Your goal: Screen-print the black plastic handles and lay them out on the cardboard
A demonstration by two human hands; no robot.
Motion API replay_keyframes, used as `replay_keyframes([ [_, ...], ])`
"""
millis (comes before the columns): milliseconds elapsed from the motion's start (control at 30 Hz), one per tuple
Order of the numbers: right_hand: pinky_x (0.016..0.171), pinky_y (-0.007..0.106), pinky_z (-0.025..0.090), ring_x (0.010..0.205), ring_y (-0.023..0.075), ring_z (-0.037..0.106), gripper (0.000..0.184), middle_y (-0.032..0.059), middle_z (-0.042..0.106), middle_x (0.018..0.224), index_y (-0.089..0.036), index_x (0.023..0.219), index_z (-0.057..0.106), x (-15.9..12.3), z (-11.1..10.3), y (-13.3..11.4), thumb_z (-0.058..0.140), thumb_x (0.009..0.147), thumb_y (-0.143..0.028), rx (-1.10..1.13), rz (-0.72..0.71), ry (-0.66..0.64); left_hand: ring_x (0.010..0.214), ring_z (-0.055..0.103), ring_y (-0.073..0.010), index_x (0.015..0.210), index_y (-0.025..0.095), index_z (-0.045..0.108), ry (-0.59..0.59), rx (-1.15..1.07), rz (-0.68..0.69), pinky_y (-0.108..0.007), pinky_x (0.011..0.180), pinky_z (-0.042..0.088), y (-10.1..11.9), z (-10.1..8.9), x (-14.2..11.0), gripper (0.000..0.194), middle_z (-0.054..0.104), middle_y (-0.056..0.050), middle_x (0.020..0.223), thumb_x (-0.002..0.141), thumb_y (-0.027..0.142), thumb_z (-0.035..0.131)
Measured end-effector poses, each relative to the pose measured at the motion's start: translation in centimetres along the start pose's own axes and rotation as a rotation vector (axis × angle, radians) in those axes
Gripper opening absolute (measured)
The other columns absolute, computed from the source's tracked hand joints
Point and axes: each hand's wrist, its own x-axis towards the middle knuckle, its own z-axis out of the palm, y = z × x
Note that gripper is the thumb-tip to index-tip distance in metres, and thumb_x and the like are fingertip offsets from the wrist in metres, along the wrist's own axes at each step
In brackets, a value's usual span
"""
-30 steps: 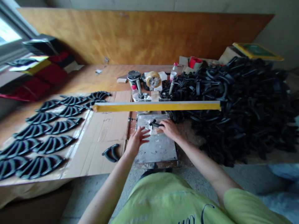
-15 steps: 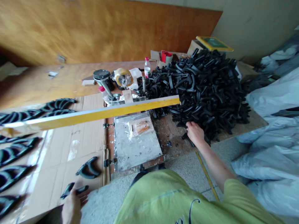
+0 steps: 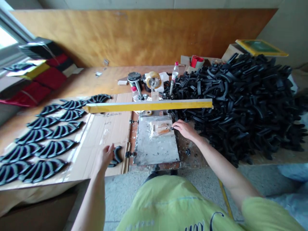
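Over the cardboard, my left hand (image 3: 107, 155) has its fingers closed at a black curved plastic part (image 3: 117, 155), which sticks out past the fingertips; the rest is hidden behind the hand. At the right edge of the metal plate (image 3: 156, 150), my right hand (image 3: 184, 129) pinches a black part, of which only a small dark tip shows. A fixture (image 3: 164, 128) with tan wooden pieces lies on the plate, left of those fingers. A yellow and white screen frame edge (image 3: 149, 106) spans above the plate's far side.
A big heap of black curved parts (image 3: 235, 106) covers the right of the table. Rows of similar parts (image 3: 44, 170) lie fanned on the cardboard (image 3: 96, 128) at left. Behind the plate stand a tape roll (image 3: 153, 80), a dark-lidded can (image 3: 134, 77) and a bottle (image 3: 175, 71).
My right hand went from the plate to the heap, then came back to the plate's edge. My left hand carried a black part to the cardboard. The view swung right and back.
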Motion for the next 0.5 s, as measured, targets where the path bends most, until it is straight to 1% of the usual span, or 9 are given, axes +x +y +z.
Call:
replay_keyframes([
  [33, 0.08, 0.023, 0.043, 0.087, 0.0139, 0.061, 0.02, 0.0028, 0.063, 0.097, -0.022, 0.096, 0.07, 2.5, 1.1, -1.0, 0.05, 0.093, -0.021, 0.031, -0.058, -0.068, 0.037, 0.044, -0.014, 0.072, 0.019, 0.058, -0.022, -0.066, 0.055, -0.023, 0.04, 0.032, 2.1, 0.7, 0.1, 0.037, 0.049, 0.003, 0.042, 0.08, 0.053, 0.047],
  [100, 0.077, 0.022, 0.042, 0.082, 0.0129, 0.061, 0.019, 0.0013, 0.065, 0.093, -0.022, 0.093, 0.071, 6.7, 3.3, -2.7, 0.052, 0.093, -0.022, 0.043, -0.116, -0.205, 0.038, 0.044, -0.0111, 0.078, 0.018, 0.06, -0.049, -0.17, 0.179, -0.021, 0.041, 0.032, 6.1, 1.8, 0.0, 0.038, 0.051, 0.003, 0.046, 0.082, 0.054, 0.049],
  [167, 0.074, 0.022, 0.041, 0.08, 0.0131, 0.061, 0.017, -0.0001, 0.067, 0.092, -0.024, 0.096, 0.072, 9.3, 5.0, -3.9, 0.055, 0.091, -0.022, 0.039, -0.109, -0.29, 0.039, 0.044, -0.0092, 0.081, 0.018, 0.061, -0.068, -0.281, 0.276, -0.019, 0.041, 0.033, 9.8, 2.3, -0.4, 0.039, 0.052, 0.003, 0.048, 0.083, 0.055, 0.051],
  [200, 0.073, 0.022, 0.041, 0.08, 0.0137, 0.061, 0.018, -0.0005, 0.068, 0.092, -0.025, 0.1, 0.071, 10.0, 5.7, -4.3, 0.057, 0.089, -0.022, 0.035, -0.088, -0.296, 0.04, 0.044, -0.0085, 0.084, 0.018, 0.061, -0.069, -0.352, 0.314, -0.019, 0.042, 0.033, 11.4, 2.4, -0.7, 0.038, 0.052, 0.004, 0.049, 0.082, 0.055, 0.053],
  [233, 0.073, 0.023, 0.041, 0.081, 0.0147, 0.061, 0.021, -0.0004, 0.068, 0.093, -0.025, 0.105, 0.07, 10.2, 6.2, -4.7, 0.06, 0.086, -0.022, 0.026, -0.06, -0.278, 0.04, 0.043, -0.008, 0.088, 0.018, 0.061, -0.065, -0.438, 0.347, -0.018, 0.042, 0.033, 13.0, 2.5, -1.1, 0.039, 0.052, 0.004, 0.049, 0.082, 0.056, 0.055],
  [300, 0.077, 0.026, 0.042, 0.087, 0.0173, 0.061, 0.031, 0.0017, 0.069, 0.097, -0.025, 0.112, 0.067, 9.9, 7.0, -5.3, 0.066, 0.082, -0.023, -0.012, -0.006, -0.18, 0.041, 0.042, -0.007, 0.096, 0.018, 0.059, -0.046, -0.638, 0.405, -0.017, 0.043, 0.034, 15.8, 2.4, -1.9, 0.042, 0.051, 0.006, 0.051, 0.081, 0.058, 0.056],
  [367, 0.084, 0.03, 0.043, 0.096, 0.0202, 0.059, 0.032, 0.0052, 0.068, 0.101, -0.023, 0.112, 0.067, 8.9, 7.3, -5.5, 0.068, 0.08, -0.025, -0.057, 0.001, -0.064, 0.041, 0.041, -0.0067, 0.102, 0.018, 0.059, -0.049, -0.822, 0.452, -0.017, 0.044, 0.035, 18.1, 2.4, -2.7, 0.048, 0.05, 0.006, 0.052, 0.083, 0.062, 0.052],
  [433, 0.091, 0.033, 0.042, 0.105, 0.022, 0.057, 0.029, 0.0083, 0.068, 0.106, -0.022, 0.111, 0.068, 7.5, 6.9, -5.1, 0.066, 0.082, -0.026, -0.07, -0.024, 0.042, 0.042, 0.041, -0.007, 0.104, 0.017, 0.06, -0.083, -0.932, 0.477, -0.018, 0.044, 0.035, 19.5, 2.3, -3.2, 0.053, 0.05, 0.005, 0.052, 0.085, 0.064, 0.046],
  [500, 0.094, 0.037, 0.042, 0.107, 0.0229, 0.056, 0.026, 0.0095, 0.068, 0.107, -0.021, 0.11, 0.068, 5.9, 5.6, -3.6, 0.06, 0.086, -0.025, -0.056, -0.014, 0.121, 0.045, 0.045, -0.0078, 0.107, 0.015, 0.062, -0.115, -0.958, 0.473, -0.018, 0.045, 0.037, 19.5, 2.1, -3.7, 0.056, 0.054, 0.003, 0.056, 0.086, 0.064, 0.044],
])
